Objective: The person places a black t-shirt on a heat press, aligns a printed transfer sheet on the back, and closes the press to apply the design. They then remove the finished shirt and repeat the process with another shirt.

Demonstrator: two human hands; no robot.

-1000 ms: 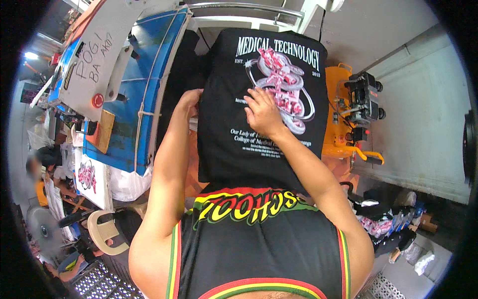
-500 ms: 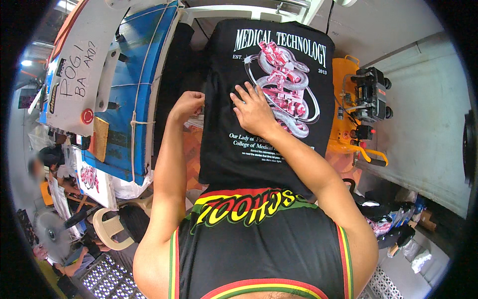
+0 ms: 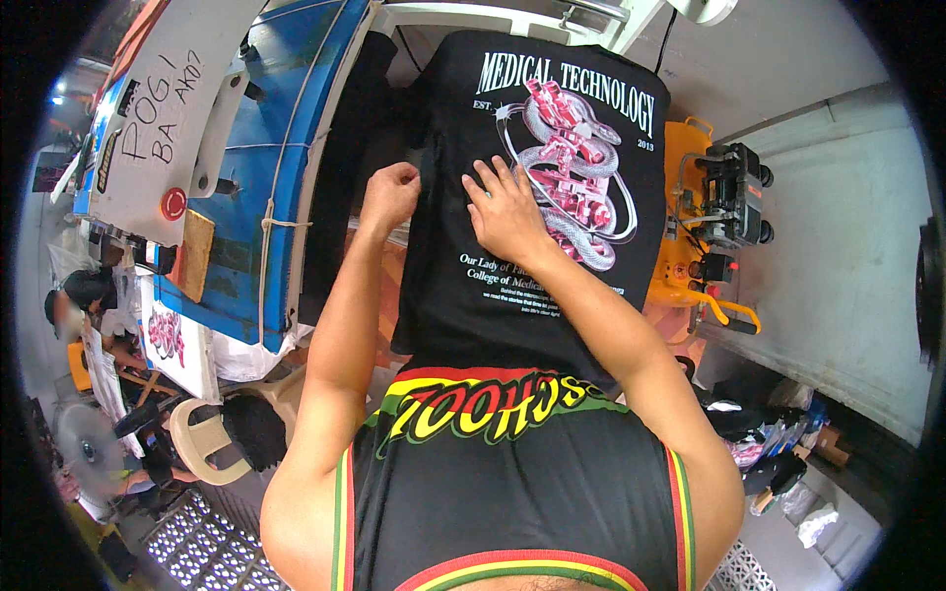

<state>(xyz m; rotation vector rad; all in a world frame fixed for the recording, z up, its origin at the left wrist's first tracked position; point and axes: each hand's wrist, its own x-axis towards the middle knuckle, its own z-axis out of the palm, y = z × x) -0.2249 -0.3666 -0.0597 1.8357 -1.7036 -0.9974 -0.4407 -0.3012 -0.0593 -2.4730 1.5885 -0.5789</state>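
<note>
A black T-shirt lies spread out flat in front of me, printed with white lettering and a pink and grey design of a snake coiled round a microscope. My right hand rests palm down on it, fingers spread, just left of the design. At the shirt's left edge is my left hand, its fingers curled together in a pinch on the cloth; the fingertips are partly hidden.
To the left stands a blue-topped machine tied with cord, bearing a grey panel with a red button. A yellow air compressor is on the right. Behind at left are a beige chair, a fan and another person.
My left hand has shifted slightly away from me and to the right along the shirt's edge. The right hand stays flat on the cloth. The view has turned a little.
</note>
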